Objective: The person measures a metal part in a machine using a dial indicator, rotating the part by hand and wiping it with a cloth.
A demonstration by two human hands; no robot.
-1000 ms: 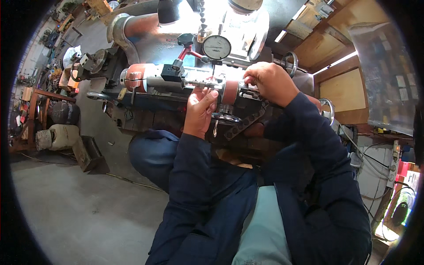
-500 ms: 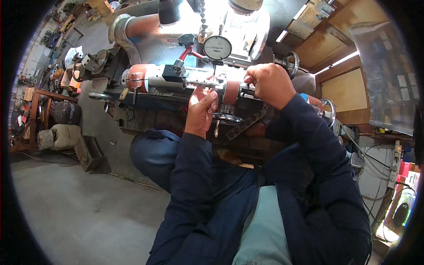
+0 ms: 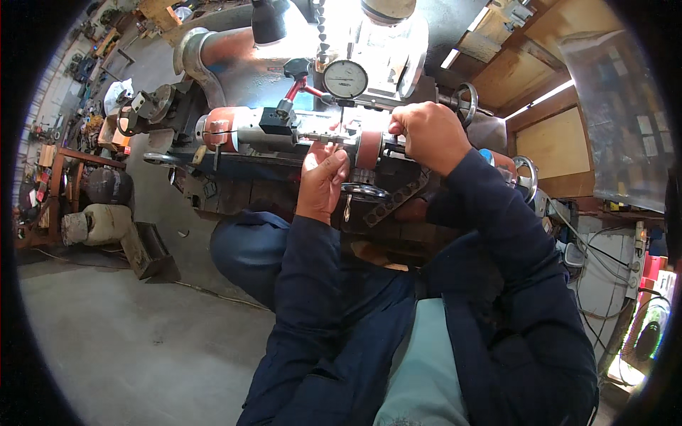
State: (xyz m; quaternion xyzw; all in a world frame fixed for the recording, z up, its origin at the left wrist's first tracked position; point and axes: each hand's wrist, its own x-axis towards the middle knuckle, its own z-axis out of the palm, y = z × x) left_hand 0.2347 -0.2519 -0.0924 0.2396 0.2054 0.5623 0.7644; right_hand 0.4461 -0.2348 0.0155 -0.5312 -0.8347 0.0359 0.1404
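Observation:
A slim metal shaft (image 3: pixel 321 135) lies crosswise on the machine, between a silver cylinder on its left and a reddish-brown block (image 3: pixel 369 149) on its right. My left hand (image 3: pixel 322 174) has come up from below, with thumb and fingers closed around the shaft. Above it stands a round white dial indicator (image 3: pixel 346 79), its stem pointing down at the shaft. A red jointed arm (image 3: pixel 296 88) on a black base (image 3: pixel 277 121) carries it. Just right of the block, my right hand (image 3: pixel 433 136) is closed beside a dark fitting; its fingers hide what they grip.
A dark lamp (image 3: pixel 268 23) hangs over the bright machine. Below the block is a chrome handwheel (image 3: pixel 364 191), with another handwheel (image 3: pixel 468 101) behind my right hand. A metal trough (image 3: pixel 147 250) sits on the floor at left, beside a pale canister (image 3: pixel 98 224).
The whole view has shifted slightly. Both hands stay in about the same places on the machine, still closed.

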